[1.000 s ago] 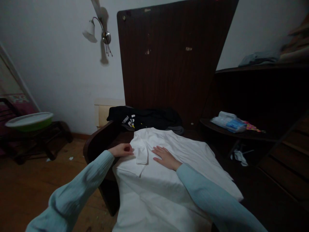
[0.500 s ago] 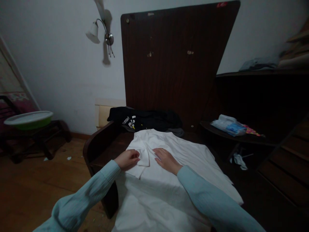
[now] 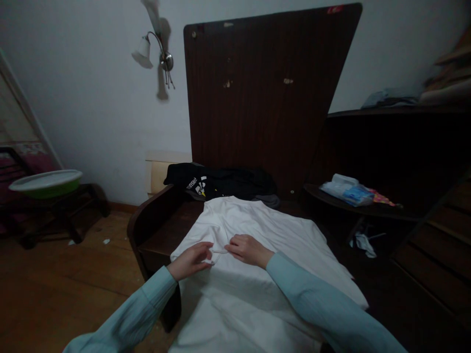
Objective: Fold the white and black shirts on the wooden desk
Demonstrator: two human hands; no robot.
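Note:
A white shirt (image 3: 272, 228) lies spread over a dark wooden seat, and its lower part hangs down over the front towards me. My left hand (image 3: 189, 261) is at the shirt's left part, with fingers curled and the thumb at a folded edge of cloth like a sleeve opening. Close beside it, my right hand (image 3: 248, 250) pinches the other end of that same edge between thumb and fingertips. A short stretch of the edge runs between the two hands. The fingertips of the left hand are partly hidden by the cloth.
Behind the shirt lies a black printed garment (image 3: 221, 180) against an upright dark board (image 3: 257, 98). The seat's curved armrest (image 3: 138, 223) is on the left. To the right, a shelf (image 3: 312, 193) bears a plastic-wrapped packet (image 3: 348, 191). A green basin (image 3: 51, 189) stands on a stool far left.
My right hand has gone from lying flat with fingers spread to pinching the shirt's edge. The left hand has moved slightly down and towards me, and the sleeve-like flap has been drawn nearer.

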